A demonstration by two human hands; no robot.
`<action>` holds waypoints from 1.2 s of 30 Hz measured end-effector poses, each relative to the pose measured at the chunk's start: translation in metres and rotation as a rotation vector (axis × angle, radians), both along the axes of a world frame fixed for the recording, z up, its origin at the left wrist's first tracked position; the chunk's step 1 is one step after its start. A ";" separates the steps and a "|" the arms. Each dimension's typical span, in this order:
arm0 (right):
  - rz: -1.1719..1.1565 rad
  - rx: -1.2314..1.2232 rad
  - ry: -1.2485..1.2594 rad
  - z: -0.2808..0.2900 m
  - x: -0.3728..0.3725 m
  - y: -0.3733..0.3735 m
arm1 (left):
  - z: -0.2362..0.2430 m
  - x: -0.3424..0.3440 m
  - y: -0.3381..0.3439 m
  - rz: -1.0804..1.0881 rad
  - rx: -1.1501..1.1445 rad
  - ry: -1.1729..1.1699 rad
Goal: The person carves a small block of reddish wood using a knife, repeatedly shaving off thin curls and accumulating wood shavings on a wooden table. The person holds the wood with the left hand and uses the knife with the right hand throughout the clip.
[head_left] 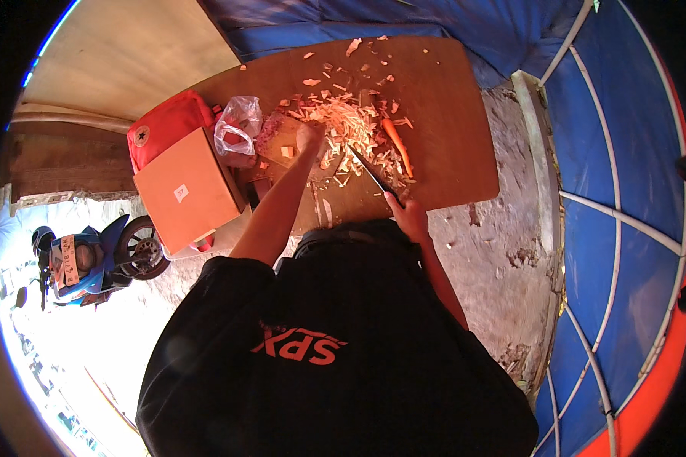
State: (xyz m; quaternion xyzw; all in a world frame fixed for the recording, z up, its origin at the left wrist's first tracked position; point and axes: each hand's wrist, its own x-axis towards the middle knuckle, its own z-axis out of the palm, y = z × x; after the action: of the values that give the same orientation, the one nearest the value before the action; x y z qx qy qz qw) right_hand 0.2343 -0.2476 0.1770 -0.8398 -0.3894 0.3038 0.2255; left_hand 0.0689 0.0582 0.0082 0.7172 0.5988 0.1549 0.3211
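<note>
My right hand point(412, 219) grips the handle of a knife point(373, 174), whose blade points up and left into a heap of thin pale cut strips point(347, 122). At the left edge of the heap is my left hand point(310, 137), its fingers closed and small in the picture; what they hold, if anything, is hidden. A whole orange carrot point(398, 148) lies along the heap's right side. Left of my left hand sits a small pale block point(287, 151). Peelings and scraps point(354, 47) are scattered toward the table's far edge.
The brown table point(457, 114) has a rounded right end. On its left stand a cardboard box point(187, 190), a red bag point(168, 122) and a clear plastic bag point(238, 126). A blue motorbike point(99, 259) is parked beyond, at left. Blue sheeting on pale poles point(621, 221) closes off the right.
</note>
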 end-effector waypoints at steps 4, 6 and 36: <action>0.114 0.131 0.006 -0.016 -0.006 0.016 | 0.028 -0.031 -0.016 0.346 -0.225 -0.475; 0.217 0.036 0.001 -0.026 -0.008 0.030 | 0.043 -0.052 -0.032 0.451 -0.317 -0.694; 0.235 -0.221 0.315 -0.064 -0.030 0.061 | 0.084 -0.057 -0.135 -0.246 0.362 0.019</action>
State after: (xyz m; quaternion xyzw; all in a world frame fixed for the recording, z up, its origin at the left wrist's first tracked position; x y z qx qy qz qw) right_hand 0.2047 -0.1864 0.1131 -0.7502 -0.4091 0.4963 0.1533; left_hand 0.0118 -0.0764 0.0921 0.8323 0.4720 0.2129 0.1979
